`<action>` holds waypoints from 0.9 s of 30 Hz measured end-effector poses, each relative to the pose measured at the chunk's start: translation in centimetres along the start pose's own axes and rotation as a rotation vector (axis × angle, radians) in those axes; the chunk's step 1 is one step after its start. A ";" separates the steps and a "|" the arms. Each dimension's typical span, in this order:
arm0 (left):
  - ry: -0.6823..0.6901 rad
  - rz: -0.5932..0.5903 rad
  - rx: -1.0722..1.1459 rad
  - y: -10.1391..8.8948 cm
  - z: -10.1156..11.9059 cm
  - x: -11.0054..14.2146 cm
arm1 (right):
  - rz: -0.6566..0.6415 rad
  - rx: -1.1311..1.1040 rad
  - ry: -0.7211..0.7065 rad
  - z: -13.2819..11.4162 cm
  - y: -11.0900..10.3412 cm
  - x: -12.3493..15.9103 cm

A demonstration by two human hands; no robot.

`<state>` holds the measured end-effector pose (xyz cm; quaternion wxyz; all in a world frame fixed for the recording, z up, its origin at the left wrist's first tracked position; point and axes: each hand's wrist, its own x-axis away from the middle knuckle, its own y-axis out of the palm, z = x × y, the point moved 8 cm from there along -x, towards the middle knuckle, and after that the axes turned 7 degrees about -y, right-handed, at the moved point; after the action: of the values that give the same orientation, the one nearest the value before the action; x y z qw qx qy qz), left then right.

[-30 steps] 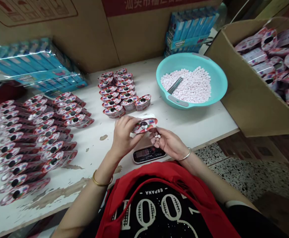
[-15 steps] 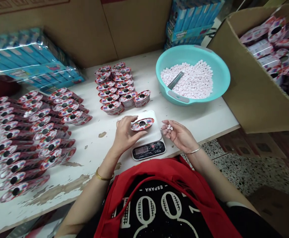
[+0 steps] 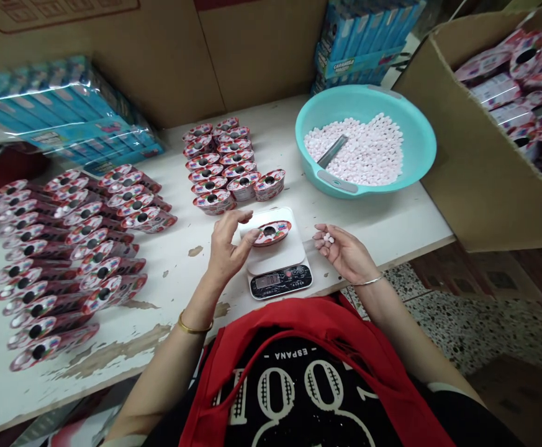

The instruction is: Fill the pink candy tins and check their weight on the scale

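An oval red-and-pink candy container (image 3: 271,232) with a dark round hole on top stands on the white platform of a digital kitchen scale (image 3: 280,280). Just left of it is my left hand (image 3: 230,245), thumb and fingers apart, the thumb tip close to the container's edge; whether they touch I cannot tell. My right hand (image 3: 345,253), palm up with fingers curled, holds a few small pale pink candies (image 3: 328,238) to the right of the scale. A turquoise basin (image 3: 422,146) of the same candies (image 3: 373,149) sits behind, with a metal scoop (image 3: 333,152) lying in it.
Rows of similar containers (image 3: 215,200) stand behind the scale, and more (image 3: 107,292) fill the table's left side. Blue packs (image 3: 61,112) rise at the back left, others (image 3: 364,43) behind the basin. A cardboard box (image 3: 466,180) of containers stands at right.
My left hand has drawn back left from the container, its fingers no longer around it. The right hand, with the candies, has shifted slightly right from the scale.
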<state>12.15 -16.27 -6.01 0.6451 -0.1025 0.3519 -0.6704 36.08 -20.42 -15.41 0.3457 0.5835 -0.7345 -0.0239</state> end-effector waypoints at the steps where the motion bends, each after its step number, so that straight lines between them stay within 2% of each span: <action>1: 0.004 -0.001 0.003 0.1 0.1 0.0 | 0.001 0.002 0.001 0.0 -0.1 0.0; 12: 0.030 -0.088 0.022 2.1 0.5 -0.1 | -0.022 0.026 -0.017 0.1 0.1 -0.2; 17: 0.062 -0.190 -0.092 3.8 0.9 0.2 | -0.048 0.046 -0.010 0.3 0.6 -0.1; 19: 0.094 -0.234 -0.153 3.8 1.1 0.3 | -0.053 0.058 -0.011 0.4 0.7 0.0; 21: 0.102 -0.185 -0.189 2.3 0.7 0.0 | -0.046 0.062 -0.007 0.4 0.7 0.1; 24: 0.051 -0.031 -0.234 -1.7 -1.4 -0.6 | -0.032 0.053 0.012 0.7 0.7 0.2; 27: 0.006 -0.014 -0.351 -4.0 -4.2 -0.8 | -0.034 0.052 0.025 1.0 1.0 0.2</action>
<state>6.64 -14.37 -6.39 0.6118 -0.2140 0.4646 -0.6034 34.67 -20.62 -15.67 0.3392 0.6048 -0.7205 -0.0032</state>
